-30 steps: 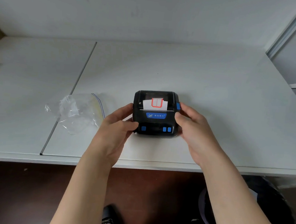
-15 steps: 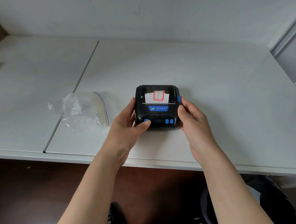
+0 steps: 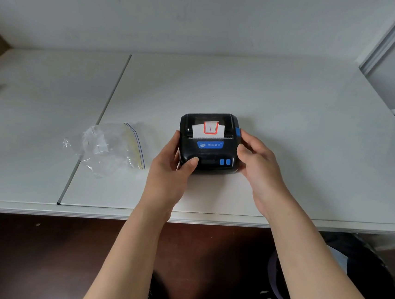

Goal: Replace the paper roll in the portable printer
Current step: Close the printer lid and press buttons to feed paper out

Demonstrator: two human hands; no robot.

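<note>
A black portable printer [image 3: 210, 148] with blue buttons and a blue side latch sits on the white table [image 3: 301, 140], its lid shut. A white label strip with a red outline [image 3: 208, 129] sticks up out of its slot. My left hand [image 3: 170, 168] grips the printer's left side, with the thumb pressing on its front left corner. My right hand [image 3: 258, 162] holds the right side, fingertips just below the blue latch.
An empty clear zip bag [image 3: 110, 147] lies on the table left of the printer. A thin seam [image 3: 97, 125] runs between two tabletops. The table's front edge [image 3: 113, 211] is close to my forearms. A white wall stands behind.
My left thumb has moved from beside the printer onto its front left corner. The printer has stayed between both hands on the table.
</note>
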